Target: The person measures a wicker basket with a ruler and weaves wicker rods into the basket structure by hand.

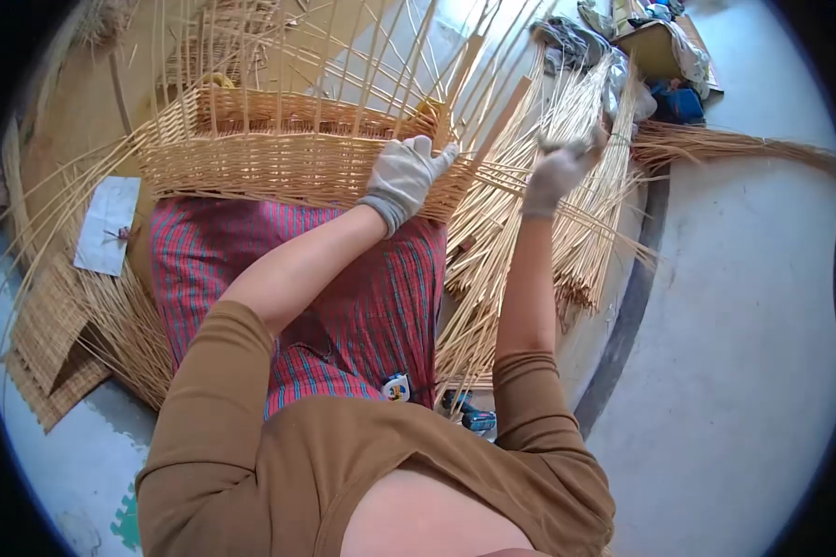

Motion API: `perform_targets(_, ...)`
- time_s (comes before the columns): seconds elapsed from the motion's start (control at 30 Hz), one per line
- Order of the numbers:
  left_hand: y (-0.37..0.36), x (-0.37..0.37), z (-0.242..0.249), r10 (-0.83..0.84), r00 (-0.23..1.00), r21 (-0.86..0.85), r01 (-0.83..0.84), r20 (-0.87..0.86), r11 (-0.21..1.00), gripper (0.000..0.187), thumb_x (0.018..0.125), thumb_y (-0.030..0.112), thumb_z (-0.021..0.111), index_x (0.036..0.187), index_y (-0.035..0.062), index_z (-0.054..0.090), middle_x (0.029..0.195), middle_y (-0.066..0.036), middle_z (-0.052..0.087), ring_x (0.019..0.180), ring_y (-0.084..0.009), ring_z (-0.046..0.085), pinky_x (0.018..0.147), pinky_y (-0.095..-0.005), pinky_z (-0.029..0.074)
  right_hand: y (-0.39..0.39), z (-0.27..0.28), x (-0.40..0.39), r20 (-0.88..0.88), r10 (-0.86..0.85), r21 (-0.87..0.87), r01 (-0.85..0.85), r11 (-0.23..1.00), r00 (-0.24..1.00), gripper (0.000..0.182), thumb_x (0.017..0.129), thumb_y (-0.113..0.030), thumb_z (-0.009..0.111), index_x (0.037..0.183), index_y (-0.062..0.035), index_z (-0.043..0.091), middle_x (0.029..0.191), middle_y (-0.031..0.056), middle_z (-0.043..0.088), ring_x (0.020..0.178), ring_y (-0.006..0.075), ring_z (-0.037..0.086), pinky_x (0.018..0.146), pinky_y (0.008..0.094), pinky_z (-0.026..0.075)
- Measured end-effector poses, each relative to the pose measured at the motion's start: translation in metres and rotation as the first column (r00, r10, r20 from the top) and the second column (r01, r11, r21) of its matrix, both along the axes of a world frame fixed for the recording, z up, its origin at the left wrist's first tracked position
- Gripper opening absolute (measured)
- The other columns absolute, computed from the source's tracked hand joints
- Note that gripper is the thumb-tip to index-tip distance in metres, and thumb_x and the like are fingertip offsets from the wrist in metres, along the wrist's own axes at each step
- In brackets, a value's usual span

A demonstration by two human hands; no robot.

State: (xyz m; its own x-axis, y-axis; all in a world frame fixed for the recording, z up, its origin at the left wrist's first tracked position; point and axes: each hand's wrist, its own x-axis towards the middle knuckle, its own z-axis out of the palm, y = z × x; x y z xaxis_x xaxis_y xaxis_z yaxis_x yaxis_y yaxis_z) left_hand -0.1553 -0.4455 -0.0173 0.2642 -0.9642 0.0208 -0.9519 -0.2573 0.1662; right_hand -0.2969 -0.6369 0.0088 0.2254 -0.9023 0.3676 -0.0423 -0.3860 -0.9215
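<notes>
A partly woven wicker basket [269, 165] lies across my lap on a red plaid cloth [214, 246], with long upright stakes rising from its rim. My left hand [404, 176], in a pale glove, rests on the basket's right end, thumb and fingers pressed against the weave near the corner. Off to the right of the basket, my right hand [559, 172] is raised, also gloved and blurred by motion; whether it holds a strand cannot be made out. Loose weaving strands [511, 181] stick out from the basket's right end below that hand.
Bundles of willow rods [576, 237] lie on the floor to the right, with another bundle [734, 147] farther back. Woven mats [51, 343] and a white paper [108, 226] are at left. A tape measure [397, 387] sits on the cloth, beside a blue power tool [478, 420].
</notes>
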Motion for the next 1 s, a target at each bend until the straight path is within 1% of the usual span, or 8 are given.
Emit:
perform_targets(0.1, -0.009, 0.005, 0.001, -0.106, 0.971, -0.699, 0.228, 0.214, 0.678, 0.064, 0.094, 0.012, 0.059, 0.155, 0.0247, 0.042, 0.127, -0.007, 0.06, 0.113, -0.0295, 0.062, 0.112, -0.0414, 0.041, 0.012, -0.012, -0.038, 0.356, -0.144, 0.355, 0.009, 0.935, 0.923, 0.03, 0.107, -0.007, 0.04, 0.135, -0.0157, 0.046, 0.079, -0.002, 0.046, 0.067, 0.0108, 0.052, 0.074, 0.0393, 0.064)
perform_targets(0.23, -0.029, -0.019, 0.001, -0.097, 0.924, -0.236, 0.007, -0.37, 0.972, 0.075, 0.094, 0.028, 0.066, 0.159, 0.0199, 0.03, 0.13, -0.012, 0.065, 0.122, -0.0309, 0.06, 0.119, -0.0404, 0.032, 0.018, 0.001, -0.042, 0.278, -0.005, 0.225, -0.06, 0.972, 0.961, 0.029, 0.11, -0.015, 0.04, 0.138, -0.0145, 0.047, 0.069, -0.002, 0.045, 0.061, 0.0085, 0.049, 0.072, 0.0385, 0.064)
perform_targets(0.57, -0.034, -0.03, -0.018, -0.011, 0.974, -0.058, -0.002, -0.224, 0.998, 0.054, 0.09, 0.042, 0.069, 0.138, 0.0262, 0.05, 0.111, -0.007, 0.069, 0.107, -0.0242, 0.065, 0.102, -0.0414, 0.041, 0.134, -0.014, 0.004, -0.374, 0.323, -0.225, -0.423, 0.878, 0.869, 0.055, 0.088, 0.004, 0.058, 0.142, -0.0076, 0.057, 0.12, 0.0064, 0.071, 0.105, 0.0214, 0.069, 0.092, 0.0322, 0.056)
perform_targets(0.63, -0.024, -0.035, -0.026, -0.137, 0.918, -0.607, -0.129, -0.372, 0.784, 0.046, 0.093, 0.031, 0.068, 0.134, 0.0183, 0.054, 0.108, -0.005, 0.069, 0.107, -0.0218, 0.066, 0.107, -0.0445, 0.043, 0.111, -0.014, 0.023, 0.407, 0.601, 0.18, -0.705, 0.686, 0.688, 0.056, 0.09, 0.001, 0.063, 0.145, -0.0088, 0.054, 0.129, 0.01, 0.067, 0.117, 0.0231, 0.064, 0.103, 0.033, 0.052)
perform_targets(0.7, 0.002, -0.032, -0.015, -0.133, 0.964, -0.757, -0.093, -0.232, 0.647, 0.038, 0.095, 0.021, 0.067, 0.131, 0.0127, 0.057, 0.106, -0.005, 0.07, 0.108, -0.0204, 0.067, 0.108, -0.0451, 0.046, 0.081, 0.029, 0.022, 0.058, 0.305, 0.112, -0.31, 0.944, 0.951, 0.049, 0.097, -0.019, 0.069, 0.14, -0.002, 0.053, 0.125, 0.0134, 0.068, 0.117, 0.0214, 0.063, 0.108, 0.0347, 0.05)
perform_targets(0.77, 0.016, -0.014, -0.04, -0.461, 0.166, -0.457, -0.612, -0.872, 0.645, 0.033, 0.101, 0.011, 0.06, 0.133, 0.0057, 0.057, 0.12, -0.01, 0.068, 0.113, -0.0162, 0.064, 0.098, -0.0346, 0.056, 0.029, 0.0, 0.003, -0.337, 0.435, 0.476, -0.248, 0.844, 0.835, 0.052, 0.093, -0.027, 0.075, 0.136, -0.0043, 0.056, 0.111, 0.0099, 0.07, 0.102, 0.0203, 0.066, 0.099, 0.035, 0.054)
perform_targets(0.87, 0.017, 0.028, -0.032, -0.412, -0.089, -0.202, -0.767, -0.907, 0.61, 0.031, 0.097, -0.001, 0.064, 0.127, 0.0019, 0.063, 0.108, -0.008, 0.071, 0.095, -0.0148, 0.068, 0.088, -0.0297, 0.057, 0.042, -0.023, 0.012, -0.561, 0.401, 0.31, -0.266, 0.913, 0.724, 0.044, 0.083, -0.034, 0.084, 0.111, -0.0058, 0.066, 0.091, 0.0092, 0.065, 0.082, 0.021, 0.064, 0.08, 0.0363, 0.055)
perform_targets(1.0, -0.074, 0.044, 0.028, -0.382, 0.272, -0.469, -0.517, -0.883, 0.716, 0.034, 0.099, 0.014, 0.064, 0.128, -0.004, 0.059, 0.115, -0.017, 0.069, 0.101, -0.0213, 0.07, 0.091, -0.0333, 0.058, 0.072, -0.035, 0.032, -0.65, -0.088, -0.128, 0.006, 0.992, 0.755, 0.031, 0.078, -0.03, 0.083, 0.089, -0.0071, 0.065, 0.083, 0.0122, 0.061, 0.073, 0.03, 0.062, 0.071, 0.0419, 0.051)
